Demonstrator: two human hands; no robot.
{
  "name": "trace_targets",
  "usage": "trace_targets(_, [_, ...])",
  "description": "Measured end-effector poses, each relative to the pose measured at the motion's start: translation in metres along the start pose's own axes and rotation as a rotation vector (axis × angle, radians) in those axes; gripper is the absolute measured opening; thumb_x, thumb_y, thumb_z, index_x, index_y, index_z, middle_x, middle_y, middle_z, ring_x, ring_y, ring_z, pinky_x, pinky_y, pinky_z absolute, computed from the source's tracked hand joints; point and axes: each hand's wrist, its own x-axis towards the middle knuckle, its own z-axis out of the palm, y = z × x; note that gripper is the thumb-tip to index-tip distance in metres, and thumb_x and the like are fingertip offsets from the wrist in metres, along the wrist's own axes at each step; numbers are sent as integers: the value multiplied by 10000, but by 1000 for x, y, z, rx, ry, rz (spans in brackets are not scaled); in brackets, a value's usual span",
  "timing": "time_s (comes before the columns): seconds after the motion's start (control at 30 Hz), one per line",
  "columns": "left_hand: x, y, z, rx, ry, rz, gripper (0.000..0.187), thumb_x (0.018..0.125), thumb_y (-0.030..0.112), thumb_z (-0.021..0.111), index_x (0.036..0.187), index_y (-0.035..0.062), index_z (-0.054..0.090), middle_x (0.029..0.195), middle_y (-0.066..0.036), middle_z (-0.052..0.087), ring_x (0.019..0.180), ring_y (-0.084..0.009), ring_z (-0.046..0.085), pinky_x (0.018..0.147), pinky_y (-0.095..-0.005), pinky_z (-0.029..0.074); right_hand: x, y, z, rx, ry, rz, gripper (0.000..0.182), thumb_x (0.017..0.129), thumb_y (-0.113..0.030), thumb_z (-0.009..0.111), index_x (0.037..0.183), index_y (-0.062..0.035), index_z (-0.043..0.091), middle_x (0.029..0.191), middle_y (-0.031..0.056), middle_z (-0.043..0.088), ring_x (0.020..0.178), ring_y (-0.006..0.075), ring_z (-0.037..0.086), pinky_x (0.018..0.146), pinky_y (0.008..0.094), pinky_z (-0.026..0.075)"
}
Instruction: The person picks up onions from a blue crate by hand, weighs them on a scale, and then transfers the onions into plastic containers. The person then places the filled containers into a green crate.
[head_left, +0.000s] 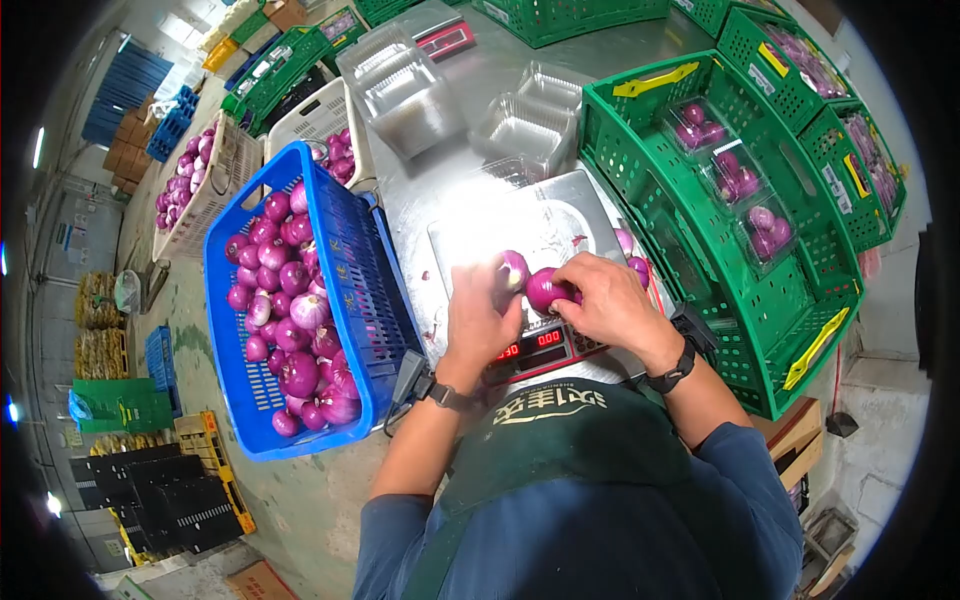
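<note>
Over the metal plate of a digital scale (572,222), my two hands are close together, each with a red onion. My left hand (475,318) is closed on a shiny purple-and-white onion (514,270); strong glare washes out part of its fingers. My right hand (612,303) grips a darker red onion (545,290) with thumb and fingers. The two onions are nearly touching. Beneath them the scale's red display (548,339) is lit. Further onions (639,268) lie to the right of the plate, partly behind my right hand.
A blue crate (375,300) full of red onions stands at left. On the right, a green crate (690,265) holds three transparent packs of onions (768,232). Stacked transparent plastic trays (410,100) and a smaller tray stack (525,130) sit beyond the scale.
</note>
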Motion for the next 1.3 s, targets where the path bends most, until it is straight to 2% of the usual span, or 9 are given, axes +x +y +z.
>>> trace_targets(0.17, [-6, 2, -15, 11, 116, 48, 574, 724, -10, 747, 1268, 46, 573, 1311, -216, 485, 1046, -294, 580, 831, -346, 533, -10, 22, 6, 333, 169, 206, 287, 806, -163, 805, 1063, -54, 738, 989, 113, 712, 788, 221, 675, 727, 341, 544])
trace_targets(0.23, [-8, 3, -27, -28, 201, -10, 512, 741, 12, 747, 1229, 44, 593, 1325, -180, 522, 1124, -293, 574, 883, -353, 523, -11, 28, 0, 584, 166, 416, 214, 882, -111, 762, 1070, -15, 727, 866, 2, 691, 728, 66, 619, 678, 249, 512])
trace_targets(0.43, [-42, -27, -40, -478, 429, -555, 352, 828, 41, 739, 1158, 28, 617, 1190, -88, 613, 1046, -176, 608, 871, -320, 519, -2, 58, 0, 1317, 241, 644, 230, 901, -1, 656, 1129, 30, 676, 1017, 65, 701, 860, 151, 696, 761, 272, 560])
trace_targets(0.77, [-68, -4, -45, -736, 384, -826, 336, 881, 60, 758, 1180, 30, 608, 1085, -57, 615, 819, -91, 615, 710, -250, 532, 57, 73, 3, 1209, 105, 602, 337, 932, -144, 712, 1206, 34, 632, 1040, 109, 703, 750, 206, 724, 674, 295, 598])
trace_targets(0.8, [-68, -1, -44, -706, 393, -833, 313, 894, 31, 731, 1185, 16, 617, 972, -36, 653, 904, -121, 611, 859, -272, 499, 62, 74, 4, 1197, 97, 601, 337, 933, -144, 711, 1209, 33, 631, 1043, 110, 704, 749, 205, 723, 673, 297, 598])
trace_targets(1.0, [-70, 7, -51, -766, 324, -897, 323, 905, 63, 732, 1198, 13, 604, 1035, -47, 638, 927, -118, 593, 818, -272, 498, 93, 85, 10, 1002, -22, 618, 417, 954, -261, 708, 1245, 32, 647, 1102, 146, 701, 772, 206, 713, 693, 299, 580])
trace_targets(1.1, [-80, 4, -47, -801, 269, -919, 351, 905, 95, 731, 1201, 15, 559, 843, -43, 660, 696, -111, 624, 608, -273, 503, 111, 86, 11, 942, -105, 649, 483, 963, -328, 701, 1297, 6, 601, 1147, 152, 686, 718, 181, 708, 568, 317, 587])
trace_targets(1.13, [-79, 13, -49, -853, 242, -981, 346, 904, 62, 721, 1216, 4, 584, 1044, -42, 638, 904, -112, 583, 786, -268, 493, 118, 88, 13, 926, -128, 649, 477, 960, -329, 704, 1286, 5, 609, 1135, 150, 689, 707, 179, 703, 574, 311, 585])
trace_targets(1.3, [-92, 13, -47, -1098, -59, -1083, 308, 930, 106, 688, 1181, 44, 520, 1021, -111, 662, 882, -189, 655, 732, -311, 531, 144, 93, 32, 883, -114, 603, 478, 865, -179, 763, 1273, 34, 633, 1019, 103, 700, 832, 160, 671, 705, 314, 568])
